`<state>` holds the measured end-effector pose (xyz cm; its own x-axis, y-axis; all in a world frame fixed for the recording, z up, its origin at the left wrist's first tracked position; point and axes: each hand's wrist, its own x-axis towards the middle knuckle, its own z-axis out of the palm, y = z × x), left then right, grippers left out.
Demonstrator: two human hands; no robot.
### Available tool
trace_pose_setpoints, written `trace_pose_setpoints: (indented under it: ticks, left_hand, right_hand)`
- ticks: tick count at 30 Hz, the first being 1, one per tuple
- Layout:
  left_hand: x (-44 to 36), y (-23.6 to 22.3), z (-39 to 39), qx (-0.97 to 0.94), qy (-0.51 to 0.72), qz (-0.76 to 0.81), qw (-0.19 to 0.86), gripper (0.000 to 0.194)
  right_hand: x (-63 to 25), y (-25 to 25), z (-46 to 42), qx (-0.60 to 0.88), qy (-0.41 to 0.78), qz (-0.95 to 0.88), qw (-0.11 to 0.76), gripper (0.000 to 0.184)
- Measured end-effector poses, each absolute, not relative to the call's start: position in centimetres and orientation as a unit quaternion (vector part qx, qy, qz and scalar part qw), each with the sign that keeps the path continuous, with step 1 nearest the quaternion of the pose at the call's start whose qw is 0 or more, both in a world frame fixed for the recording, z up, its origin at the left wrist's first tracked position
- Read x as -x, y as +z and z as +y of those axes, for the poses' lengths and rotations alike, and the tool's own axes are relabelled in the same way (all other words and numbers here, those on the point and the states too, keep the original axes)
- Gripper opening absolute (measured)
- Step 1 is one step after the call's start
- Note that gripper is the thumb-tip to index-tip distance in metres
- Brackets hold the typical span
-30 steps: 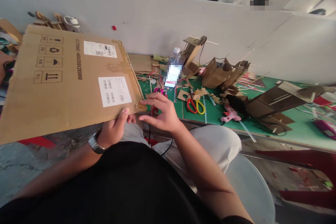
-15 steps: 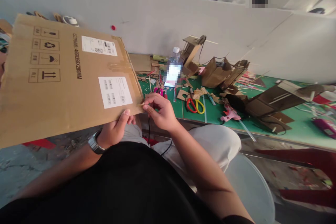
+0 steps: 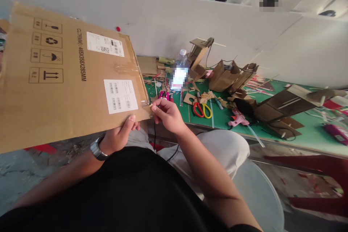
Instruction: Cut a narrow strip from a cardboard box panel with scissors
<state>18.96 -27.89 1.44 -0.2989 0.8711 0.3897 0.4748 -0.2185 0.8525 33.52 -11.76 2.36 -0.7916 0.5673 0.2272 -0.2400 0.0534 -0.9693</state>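
A large brown cardboard sheet (image 3: 73, 98), printed with handling symbols and bearing two white labels, is held up over my lap at the left. My left hand (image 3: 123, 136) grips its lower edge, thumb on the printed face and fingers behind. At the near right corner my right hand (image 3: 169, 115) pinches a strip of clear packing tape (image 3: 146, 103) at the sheet's edge, with a bit of torn brown paper at the fingertips. Part of the tape is loose and shiny. The fingers of my left hand are mostly hidden behind the cardboard.
On the green table (image 3: 187, 110) lie scissors (image 3: 202, 110), a pink glue gun (image 3: 239, 119), a lit phone (image 3: 179, 78), a water bottle (image 3: 182, 57) and cardboard scraps. Several cardboard models (image 3: 223, 74) stand along the grey partition (image 3: 152, 18). A purple box (image 3: 337, 133) sits at far right.
My right hand has shifted slightly right, and a glossy bit of tape has lifted at the corner. The cardboard has tilted a little, its far edge rising. My left hand keeps its grip.
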Motion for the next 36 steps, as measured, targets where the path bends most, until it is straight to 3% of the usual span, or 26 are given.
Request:
trace_pose_setpoints:
  ticks: [6,11,13,18,36]
  left_hand:
    - [-19.0,1.1,-27.9,-0.546,0.566,0.592,0.179,0.042]
    - [-18.9,1.2,-27.7,-0.536,0.569,0.598,0.179,0.044]
    - [-18.9,1.2,-27.7,-0.532,0.565,0.605,0.180,0.045]
    - [-19.0,1.2,-27.9,-0.543,0.543,0.614,0.184,0.048]
    - [-17.4,-0.5,-28.8,-0.602,0.471,0.613,0.198,0.046]
  right_hand:
    - [-34.2,2.7,-11.5,0.100,0.622,-0.695,0.346,0.045]
    - [-34.8,3.1,-11.1,0.030,0.473,-0.802,0.364,0.048]
    - [-34.8,3.1,-11.0,0.018,0.445,-0.819,0.361,0.039]
    - [-34.7,3.0,-11.0,0.018,0.408,-0.827,0.385,0.016]
    - [-34.5,2.3,-10.5,0.101,0.367,-0.834,0.400,0.016]
